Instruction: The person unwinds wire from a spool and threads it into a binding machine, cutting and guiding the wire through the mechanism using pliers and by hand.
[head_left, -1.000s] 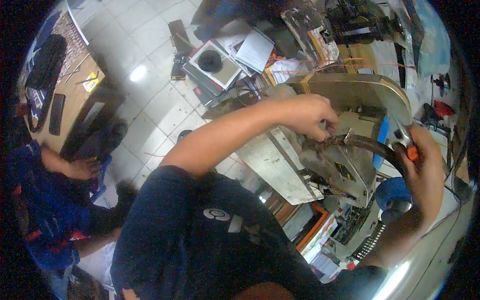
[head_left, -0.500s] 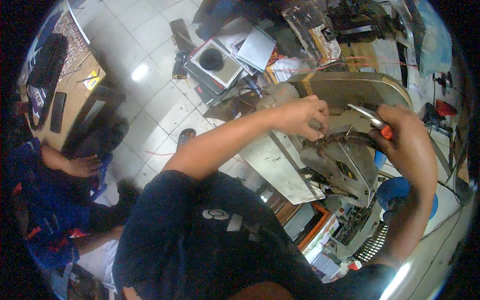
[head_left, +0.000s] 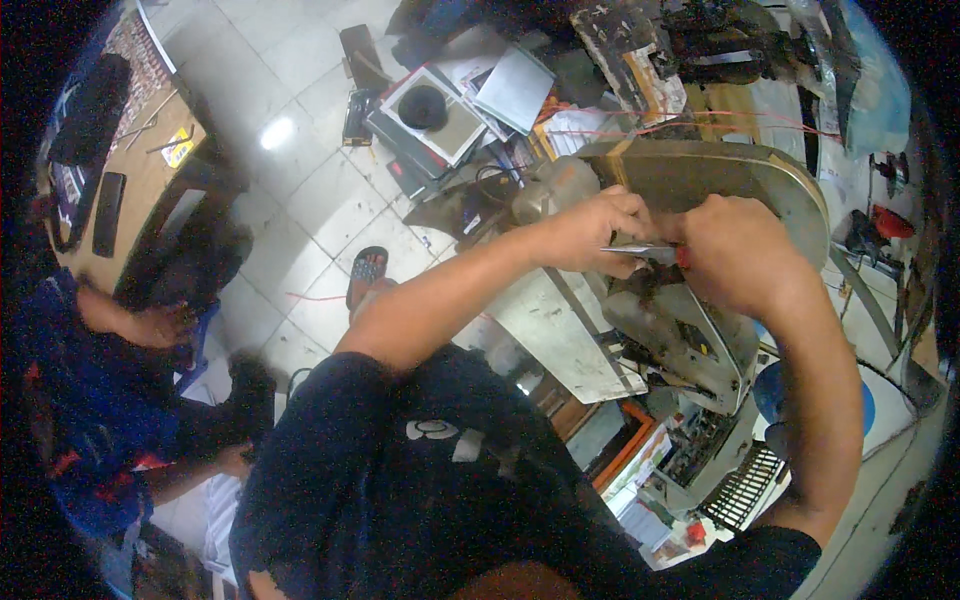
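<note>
Head view, loose papers (head_left: 514, 92) beyond grimy machine (head_left: 690, 345), blue object (head_left: 768, 390) half-hidden by right forearm (head_left: 830, 390), right hand (head_left: 735, 250) grasping red-handled tool (head_left: 645, 250), left hand (head_left: 600, 230) curled, its hold indiscernible.

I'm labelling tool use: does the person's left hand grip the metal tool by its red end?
No: the right hand holds the metal tool at its red end, with the left hand near its tip.

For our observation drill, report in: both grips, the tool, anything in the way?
Right grip: closed on metal tool. Left grip: at tool's tip, hold unclear. Grey machine beneath; grips hide the contact point.
</note>
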